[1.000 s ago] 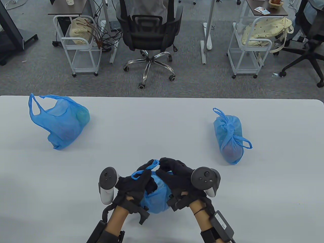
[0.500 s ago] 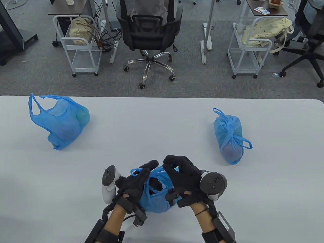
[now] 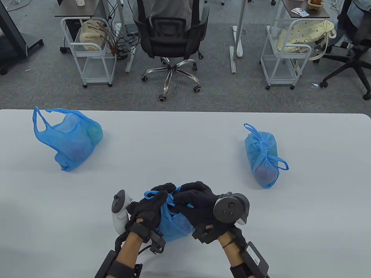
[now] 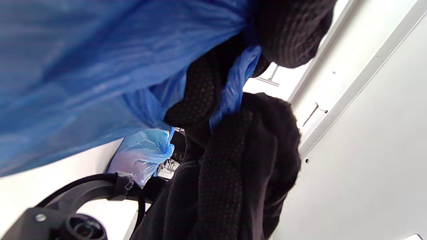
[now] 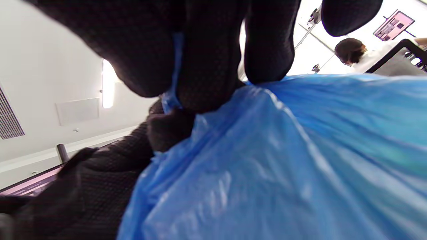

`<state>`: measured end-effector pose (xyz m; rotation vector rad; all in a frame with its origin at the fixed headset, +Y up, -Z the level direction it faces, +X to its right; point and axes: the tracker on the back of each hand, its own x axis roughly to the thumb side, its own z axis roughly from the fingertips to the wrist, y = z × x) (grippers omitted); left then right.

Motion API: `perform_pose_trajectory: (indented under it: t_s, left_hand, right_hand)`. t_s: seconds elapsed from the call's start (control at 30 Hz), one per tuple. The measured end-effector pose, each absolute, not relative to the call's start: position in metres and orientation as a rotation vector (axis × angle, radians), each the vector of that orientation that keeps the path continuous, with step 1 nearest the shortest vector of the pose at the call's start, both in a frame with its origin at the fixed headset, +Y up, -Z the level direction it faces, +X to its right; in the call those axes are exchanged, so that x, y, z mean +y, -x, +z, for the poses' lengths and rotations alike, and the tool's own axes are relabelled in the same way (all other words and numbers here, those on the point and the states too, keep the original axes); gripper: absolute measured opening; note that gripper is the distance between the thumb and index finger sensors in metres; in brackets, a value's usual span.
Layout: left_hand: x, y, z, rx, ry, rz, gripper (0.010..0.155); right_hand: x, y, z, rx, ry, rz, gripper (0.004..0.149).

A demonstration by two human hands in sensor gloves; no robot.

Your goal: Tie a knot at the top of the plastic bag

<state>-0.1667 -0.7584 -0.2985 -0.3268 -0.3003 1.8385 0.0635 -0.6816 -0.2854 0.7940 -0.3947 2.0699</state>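
Observation:
A blue plastic bag [image 3: 174,224] stands on the white table [image 3: 185,139] at the near edge, between both gloved hands. My left hand [image 3: 150,204] grips one blue handle strip [image 3: 152,194] at the bag's top. My right hand [image 3: 194,199] pinches the other strip close against it, fingers meeting over the bag's mouth. In the left wrist view a blue strip [image 4: 233,86] runs between dark fingers. In the right wrist view the bag's body [image 5: 283,160] fills the frame and a thin strip [image 5: 175,70] sits pinched between fingers. Any knot is hidden under the fingers.
An untied blue bag [image 3: 68,137] with loose handles lies at the far left of the table. A knotted blue bag [image 3: 263,156] lies at the right. Office chairs and white carts stand on the floor beyond the far edge.
The hands spread the bag's mouth open half a second ago, then came back together. The bag top is now drawn closed and both hands sit slightly lower and left.

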Motion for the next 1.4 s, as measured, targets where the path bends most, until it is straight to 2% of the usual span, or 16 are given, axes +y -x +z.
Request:
perform_pose_trajectory:
  t_s: [0.13,0.2,0.33,0.43,0.5,0.6,0.7,0.8,0.9,1.17,1.27,1.4]
  left_hand:
    - [-0.753,0.17,-0.298,-0.272,0.238,1.796,0.037]
    - [-0.752,0.171,-0.298,-0.273,0.228,1.782,0.036]
    - [-0.75,0.17,-0.298,-0.296,0.229,1.77,0.036]
    - [-0.748,0.167,-0.299,-0.338,0.241,1.735,0.036]
    - [-0.747,0.163,-0.299,-0.373,0.265,1.715,0.036]
    - [-0.744,0.159,-0.299,-0.424,0.296,1.672,0.036]
    - [-0.739,0.159,-0.297,-0.443,0.28,1.586,0.036]
    - [-0.734,0.162,-0.297,-0.445,0.229,1.48,0.036]
    - [-0.729,0.16,-0.294,-0.433,0.152,1.367,0.036]
    - [-0.706,0.151,-0.273,-0.395,-0.295,0.77,0.036]
    - [-0.703,0.15,-0.269,-0.403,-0.376,0.704,0.037]
    - [-0.703,0.152,-0.269,-0.386,-0.391,0.748,0.036]
  right_hand:
    - [-0.686,-0.066,-0.289,-0.335,-0.783,2.082,0.035]
    - [-0.691,-0.07,-0.293,-0.299,-0.753,2.028,0.035]
    - [-0.701,-0.087,-0.299,-0.306,-0.566,1.811,0.045]
    - [-0.706,-0.093,-0.303,-0.285,-0.515,1.806,0.049]
    - [-0.712,-0.091,-0.306,-0.207,-0.518,1.867,0.059]
    - [-0.72,-0.084,-0.309,-0.024,-0.574,1.877,0.062]
    - [-0.722,-0.078,-0.309,0.076,-0.589,1.871,0.056]
    - [-0.715,-0.081,-0.309,-0.067,-0.572,1.946,0.049]
    - [-0.716,-0.084,-0.31,-0.067,-0.565,1.953,0.047]
    - [-0.719,-0.081,-0.31,-0.043,-0.57,1.956,0.047]
    - [-0.721,-0.081,-0.31,-0.028,-0.556,1.907,0.049]
    - [-0.721,-0.082,-0.311,-0.012,-0.543,1.874,0.049]
